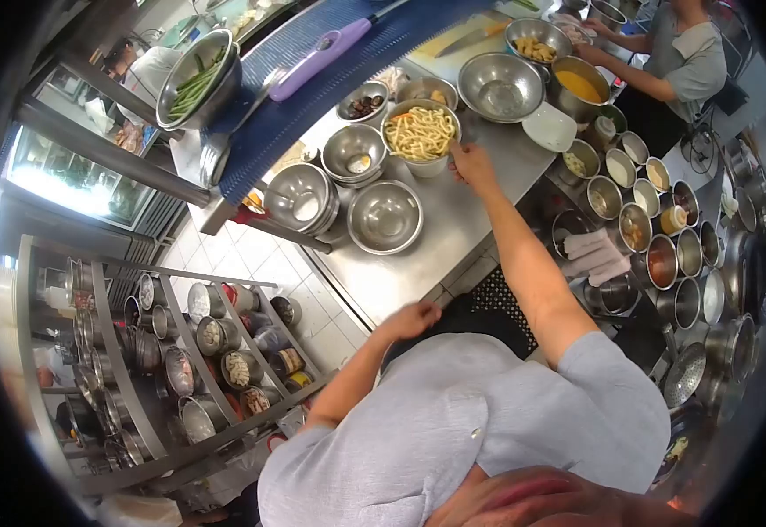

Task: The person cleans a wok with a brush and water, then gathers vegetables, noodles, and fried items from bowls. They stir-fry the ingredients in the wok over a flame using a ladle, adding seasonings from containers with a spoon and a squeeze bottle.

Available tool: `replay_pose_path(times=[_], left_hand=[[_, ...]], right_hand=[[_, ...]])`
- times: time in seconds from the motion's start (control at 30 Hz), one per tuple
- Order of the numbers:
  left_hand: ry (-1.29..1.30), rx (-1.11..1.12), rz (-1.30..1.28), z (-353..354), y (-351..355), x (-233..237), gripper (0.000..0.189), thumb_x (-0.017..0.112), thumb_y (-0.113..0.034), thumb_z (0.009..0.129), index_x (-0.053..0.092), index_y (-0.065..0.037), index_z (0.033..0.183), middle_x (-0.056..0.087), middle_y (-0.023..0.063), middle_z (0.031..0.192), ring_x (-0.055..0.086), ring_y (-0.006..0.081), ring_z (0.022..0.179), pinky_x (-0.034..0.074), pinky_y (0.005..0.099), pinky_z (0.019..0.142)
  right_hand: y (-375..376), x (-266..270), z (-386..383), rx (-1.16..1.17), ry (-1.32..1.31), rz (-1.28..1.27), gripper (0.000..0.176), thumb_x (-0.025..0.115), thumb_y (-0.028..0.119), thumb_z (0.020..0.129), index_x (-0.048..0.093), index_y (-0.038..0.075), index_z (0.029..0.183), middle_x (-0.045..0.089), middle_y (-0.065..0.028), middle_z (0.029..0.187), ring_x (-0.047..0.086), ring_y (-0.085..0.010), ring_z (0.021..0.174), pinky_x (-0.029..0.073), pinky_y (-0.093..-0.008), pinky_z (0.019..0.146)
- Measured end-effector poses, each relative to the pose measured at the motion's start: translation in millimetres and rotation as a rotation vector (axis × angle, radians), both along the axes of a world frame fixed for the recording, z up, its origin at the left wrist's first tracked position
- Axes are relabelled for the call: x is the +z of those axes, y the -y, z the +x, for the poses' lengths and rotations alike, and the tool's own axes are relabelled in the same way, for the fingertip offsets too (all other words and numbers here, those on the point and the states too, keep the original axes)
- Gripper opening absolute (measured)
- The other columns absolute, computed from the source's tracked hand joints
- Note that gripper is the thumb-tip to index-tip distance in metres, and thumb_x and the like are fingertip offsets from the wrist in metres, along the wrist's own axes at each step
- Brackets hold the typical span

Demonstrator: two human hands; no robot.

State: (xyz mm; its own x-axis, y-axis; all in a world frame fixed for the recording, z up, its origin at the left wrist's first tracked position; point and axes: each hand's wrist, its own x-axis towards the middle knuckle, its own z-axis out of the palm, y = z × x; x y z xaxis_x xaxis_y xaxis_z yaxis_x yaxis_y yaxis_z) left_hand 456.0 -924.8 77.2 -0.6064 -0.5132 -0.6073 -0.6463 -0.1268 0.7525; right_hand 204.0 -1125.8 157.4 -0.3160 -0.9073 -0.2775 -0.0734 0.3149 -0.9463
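My right hand (473, 169) reaches out over the steel counter (383, 285). Its fingers are closed at the near right rim of a bowl of pale yellow, noodle-like strips (420, 132). My left hand (414, 320) is in front of my waist by the counter's near edge, its fingers curled and nothing visible in them. An empty steel bowl (385, 217) lies nearest on the counter. Behind it are stacked steel bowls (353, 153) and a bowl of dark pieces (365, 106). A wide steel bowl (500, 87) stands right of the strips.
A blue-covered shelf (312, 83) overhangs the counter, carrying a purple-handled tool (321, 60) and green beans (197, 88). Rightward stand a pot of orange liquid (580, 85) and several seasoning pots (662, 262). A rack of containers (172, 351) is at left. A co-worker (686, 57) works at far right.
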Motion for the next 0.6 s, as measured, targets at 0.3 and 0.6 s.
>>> replay_pose_path(times=[0.3, 0.6], left_hand=[[-0.143, 0.450, 0.017, 23.0, -15.1, 16.5, 0.032, 0.056, -0.026, 0.095, 0.057, -0.001, 0.114, 0.065, 0.0123, 0.102, 0.062, 0.0196, 0.094, 0.049, 0.0318, 0.082], [-0.888, 0.708, 0.567, -19.5, 35.3, 83.9, 0.055, 0.053, -0.031, 0.094, 0.032, -0.007, 0.139, 0.050, 0.0206, 0.130, 0.056, 0.0330, 0.113, 0.052, 0.0438, 0.088]], right_hand=[[36.9, 19.9, -11.3, 0.159, -0.226, -0.036, 0.031, 0.056, 0.025, 0.082, 0.066, -0.003, 0.074, 0.062, -0.0115, 0.055, 0.061, -0.0192, 0.048, 0.049, -0.0315, 0.048], [-153.9, 23.6, -65.7, 0.160, 0.033, -0.084, 0.021, 0.057, 0.016, 0.083, 0.063, -0.003, 0.076, 0.061, -0.0064, 0.058, 0.058, -0.0117, 0.047, 0.045, -0.0255, 0.045]])
